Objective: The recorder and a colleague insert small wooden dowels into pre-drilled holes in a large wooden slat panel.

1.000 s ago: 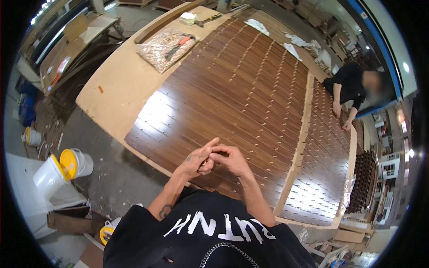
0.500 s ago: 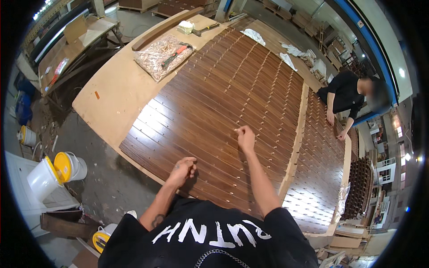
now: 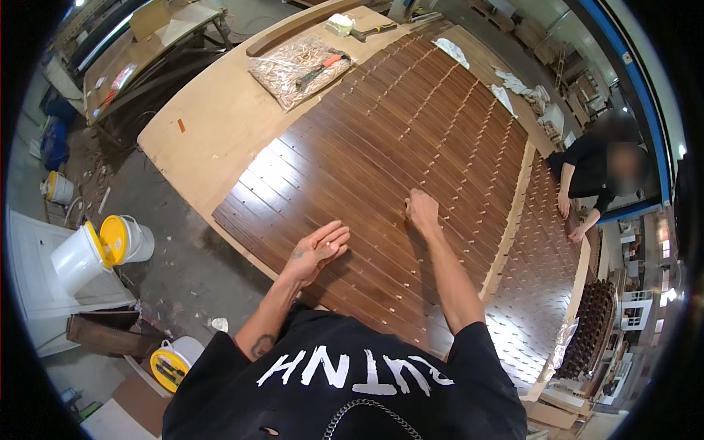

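A large dark brown panel of wooden strips (image 3: pixel 323 161) lies before me, with rows of small pale wooden dowels (image 3: pixel 408 132) standing up from it. My left hand (image 3: pixel 320 248) is held palm up over the near part, its fingers stretched and slightly cupped. Small pale pieces, apparently wooden dowels, show in its palm under the thumb. Farther right, my right hand (image 3: pixel 423 211) is closed in a pinch, its fingertips at the panel's surface beside the dowel rows. Whatever is between those fingertips is hidden.
On the pale board (image 3: pixel 194 158) lie a bag of dowels (image 3: pixel 282 73), red-handled pliers (image 3: pixel 323 71) and a hammer (image 3: pixel 374 31). A co-worker (image 3: pixel 605 165) handles a second panel (image 3: pixel 539 249) at right. White buckets (image 3: pixel 77 260) with yellow lids stand at left.
My left hand has opened from a curled fist to stretched fingers and risen slightly. My right hand stays near the panel's middle, its fingertips now down at the surface. The whole view has shifted.
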Action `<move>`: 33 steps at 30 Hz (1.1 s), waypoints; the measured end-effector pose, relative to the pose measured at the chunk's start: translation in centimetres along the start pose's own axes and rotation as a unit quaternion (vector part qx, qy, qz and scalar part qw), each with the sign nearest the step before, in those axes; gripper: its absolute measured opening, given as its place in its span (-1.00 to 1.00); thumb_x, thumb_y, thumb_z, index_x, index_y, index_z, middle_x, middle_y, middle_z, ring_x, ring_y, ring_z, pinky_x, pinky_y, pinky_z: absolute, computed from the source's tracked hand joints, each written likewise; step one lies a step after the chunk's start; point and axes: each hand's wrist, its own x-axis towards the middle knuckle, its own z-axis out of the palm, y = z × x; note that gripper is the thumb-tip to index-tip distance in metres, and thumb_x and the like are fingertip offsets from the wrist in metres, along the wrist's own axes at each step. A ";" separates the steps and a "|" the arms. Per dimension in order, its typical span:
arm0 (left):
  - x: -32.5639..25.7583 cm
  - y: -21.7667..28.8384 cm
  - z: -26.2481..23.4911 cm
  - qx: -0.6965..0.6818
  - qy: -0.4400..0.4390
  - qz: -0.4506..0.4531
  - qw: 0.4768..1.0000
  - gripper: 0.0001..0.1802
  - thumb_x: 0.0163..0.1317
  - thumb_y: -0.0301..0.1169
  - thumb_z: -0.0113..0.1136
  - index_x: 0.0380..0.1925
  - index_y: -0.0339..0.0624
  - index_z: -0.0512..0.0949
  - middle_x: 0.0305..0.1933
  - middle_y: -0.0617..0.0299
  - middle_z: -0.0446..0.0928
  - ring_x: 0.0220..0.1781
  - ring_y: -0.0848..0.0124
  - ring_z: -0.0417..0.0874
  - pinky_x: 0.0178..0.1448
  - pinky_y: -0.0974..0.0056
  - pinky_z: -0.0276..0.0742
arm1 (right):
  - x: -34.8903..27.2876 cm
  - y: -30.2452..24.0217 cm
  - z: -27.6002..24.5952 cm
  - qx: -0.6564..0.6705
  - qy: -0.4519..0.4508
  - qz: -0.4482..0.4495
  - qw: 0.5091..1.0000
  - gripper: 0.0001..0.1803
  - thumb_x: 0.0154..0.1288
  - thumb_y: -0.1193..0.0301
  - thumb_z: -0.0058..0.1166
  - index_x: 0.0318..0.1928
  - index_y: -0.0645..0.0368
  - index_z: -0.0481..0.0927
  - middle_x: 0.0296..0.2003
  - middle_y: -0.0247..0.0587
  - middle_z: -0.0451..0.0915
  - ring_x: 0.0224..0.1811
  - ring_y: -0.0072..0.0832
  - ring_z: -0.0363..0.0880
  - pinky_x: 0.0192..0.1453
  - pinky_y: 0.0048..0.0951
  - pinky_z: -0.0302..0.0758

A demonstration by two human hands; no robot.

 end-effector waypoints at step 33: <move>0.1 -1.6 -3.6 -0.052 0.093 0.050 0.993 -0.64 0.38 -0.49 0.04 0.13 -0.40 0.38 0.09 -0.11 0.52 0.25 0.13 0.51 0.32 0.22 0.50 | -7.7 -3.2 -3.4 0.682 0.027 0.239 0.691 -0.82 0.39 0.44 0.09 -0.16 0.33 0.60 -0.30 -0.15 0.66 -0.32 -0.50 0.66 -0.25 -0.54 0.65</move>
